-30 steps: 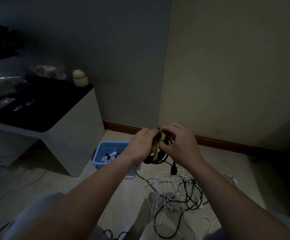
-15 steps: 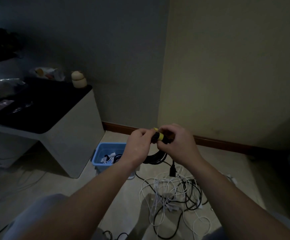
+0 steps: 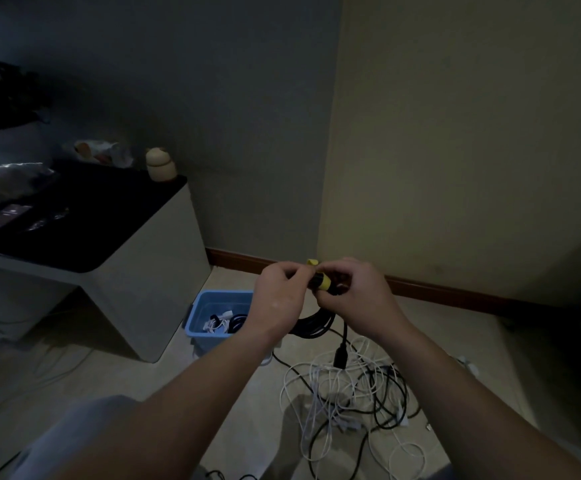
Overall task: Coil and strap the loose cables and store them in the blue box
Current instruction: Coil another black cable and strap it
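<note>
Holding a coiled black cable [image 3: 313, 323] in the air over the floor, both hands meet at its top, where a yellow strap [image 3: 323, 281] wraps the bundle. Left hand [image 3: 278, 299] has fingers curled, pinching the strap's free end, which sticks up just above the knuckles. Right hand [image 3: 361, 299] is curled round the coil right at the strap, thumb side vs. the yellow band; exact finger contact is hidden. The coil's loops hang below the hands, and one end w/ a black plug [image 3: 340, 356] dangles straight down. The blue box [image 3: 209, 341] sits on the floor to the left, partly behind the left wrist, beside the leg of a white table [image 3: 150, 271] w/ a dark top; it has some white and black cables in it. The loose cables [image 3: 351, 393], white and black mixed, lie tangled on the floor under the right forearm, near the box but apart from it. A small round jar [image 3: 160, 164] stands on the table's far corner.
</note>
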### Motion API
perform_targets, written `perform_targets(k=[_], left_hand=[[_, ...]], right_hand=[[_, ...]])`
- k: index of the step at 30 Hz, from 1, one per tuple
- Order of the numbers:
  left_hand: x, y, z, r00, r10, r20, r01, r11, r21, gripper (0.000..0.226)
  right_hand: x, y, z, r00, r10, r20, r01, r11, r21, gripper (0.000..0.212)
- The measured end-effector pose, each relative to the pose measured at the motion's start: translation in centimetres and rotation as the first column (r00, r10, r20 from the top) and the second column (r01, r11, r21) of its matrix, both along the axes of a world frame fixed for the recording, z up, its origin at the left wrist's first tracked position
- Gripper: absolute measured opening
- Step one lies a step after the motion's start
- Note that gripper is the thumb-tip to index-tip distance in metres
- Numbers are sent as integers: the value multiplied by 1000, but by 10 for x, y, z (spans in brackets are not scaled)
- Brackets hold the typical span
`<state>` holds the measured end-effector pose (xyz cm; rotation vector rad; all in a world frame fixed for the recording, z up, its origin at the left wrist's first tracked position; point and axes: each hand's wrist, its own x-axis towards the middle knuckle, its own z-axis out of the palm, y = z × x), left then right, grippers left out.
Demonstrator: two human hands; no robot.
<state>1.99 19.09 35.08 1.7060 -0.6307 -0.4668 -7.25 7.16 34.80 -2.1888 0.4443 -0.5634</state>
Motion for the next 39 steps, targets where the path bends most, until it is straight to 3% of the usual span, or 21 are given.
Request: perform_targets(k=[6,19,35,39], left_hand=[[0,1,-2,1000,-6,-10,6,1000,-9,26],[0,3,0,1000,-3,-4,3,1000,9,17],[6,4,-3,995,95,-24,-94,995,24,13],[6,3,-4,993,116,-17,-115,993,29,13]], right_hand=[[-1,0,-1,1000,6,-6,-5,991,134,27],[-2,-5,5,991,105,-83,-89,981,175,32],[6,4,-3,994,-57,-90,48,994,-101,39],[6,4,-3,992,-92,-88,88,995,-49,40]])
